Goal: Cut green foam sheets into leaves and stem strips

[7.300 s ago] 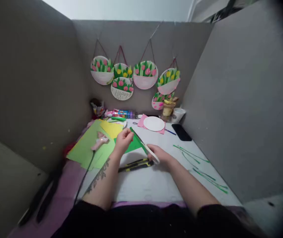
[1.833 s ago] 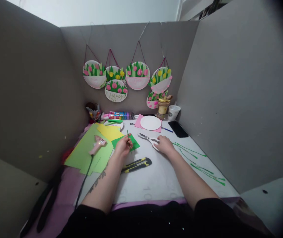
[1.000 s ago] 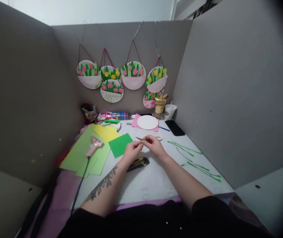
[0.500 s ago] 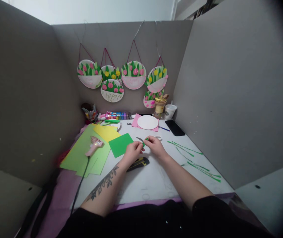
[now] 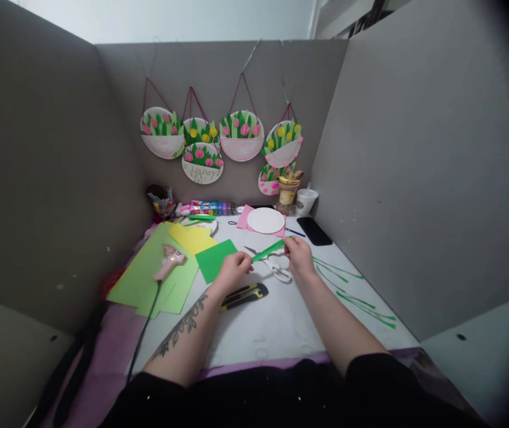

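A narrow green paper strip [image 5: 269, 250] is stretched between my two hands above the table. Its lower left end is pinched in my left hand [image 5: 235, 268], and my right hand [image 5: 298, 254] is closed on the upper right end. White-handled scissors [image 5: 280, 271] lie on the table beneath the strip, their blades pointing left. Just left of my left hand is a green paper sheet [image 5: 213, 259], partly covered by that hand. A black and yellow utility knife [image 5: 248, 295] lies closer to me, partly behind my left forearm.
Thin green paper strips [image 5: 364, 304] lie at the right. A pink glue gun [image 5: 169, 264] rests on light green sheets [image 5: 134, 285], its cord running toward me. Farther back are a white paper disc [image 5: 266, 220], a phone [image 5: 314, 230] and a cup [image 5: 306, 203]. Decorated paper plates [image 5: 242, 148] hang on the partition.
My hands have moved apart, the right one going right and slightly up. The green strip now shows at full stretch, and the scissors' handles have come into view.
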The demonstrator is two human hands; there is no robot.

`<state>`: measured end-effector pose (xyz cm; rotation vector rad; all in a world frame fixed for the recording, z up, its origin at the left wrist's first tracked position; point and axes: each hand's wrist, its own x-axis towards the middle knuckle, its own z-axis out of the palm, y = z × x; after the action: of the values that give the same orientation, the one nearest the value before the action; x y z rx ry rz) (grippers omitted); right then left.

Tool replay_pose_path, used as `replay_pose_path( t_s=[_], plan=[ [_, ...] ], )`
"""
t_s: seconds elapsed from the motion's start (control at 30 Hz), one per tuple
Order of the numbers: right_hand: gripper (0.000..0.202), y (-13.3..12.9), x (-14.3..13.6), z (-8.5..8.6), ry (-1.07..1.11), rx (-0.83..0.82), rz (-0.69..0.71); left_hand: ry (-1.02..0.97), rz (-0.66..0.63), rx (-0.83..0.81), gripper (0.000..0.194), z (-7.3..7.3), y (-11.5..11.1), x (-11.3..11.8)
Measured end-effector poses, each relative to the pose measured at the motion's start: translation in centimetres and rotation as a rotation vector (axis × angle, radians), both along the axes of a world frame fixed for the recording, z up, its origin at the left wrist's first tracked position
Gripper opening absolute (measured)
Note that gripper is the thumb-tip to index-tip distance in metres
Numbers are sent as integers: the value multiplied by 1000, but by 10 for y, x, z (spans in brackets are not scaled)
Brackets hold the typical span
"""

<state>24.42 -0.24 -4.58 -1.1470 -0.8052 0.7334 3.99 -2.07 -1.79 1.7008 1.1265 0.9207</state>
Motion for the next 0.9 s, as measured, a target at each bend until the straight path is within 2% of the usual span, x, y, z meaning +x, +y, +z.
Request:
replay_pose_path(
  t_s=[0.13,0.3,0.43,0.6,0.7,0.9],
  plan=[
    [31,3,4,-3,49,-13,-49,-59,65,-16,19,-3,5,-4],
    [31,3,3,-3,65,-36,-38,-152,161,26,14,-9,10,-3],
    [31,-1,-5,-1,93,-35,15,-91,119,77,14,-12,8,3],
    [33,-4,-14,-1,135,5,74,8,48,-8,16,-8,2,5],
    [36,-3,-11,-1,163,23,44,7,4,-51,20,-5,3,2],
    [39,0,0,1,251,26,-1,-16,18,-72,22,-8,8,-4]
  ],
)
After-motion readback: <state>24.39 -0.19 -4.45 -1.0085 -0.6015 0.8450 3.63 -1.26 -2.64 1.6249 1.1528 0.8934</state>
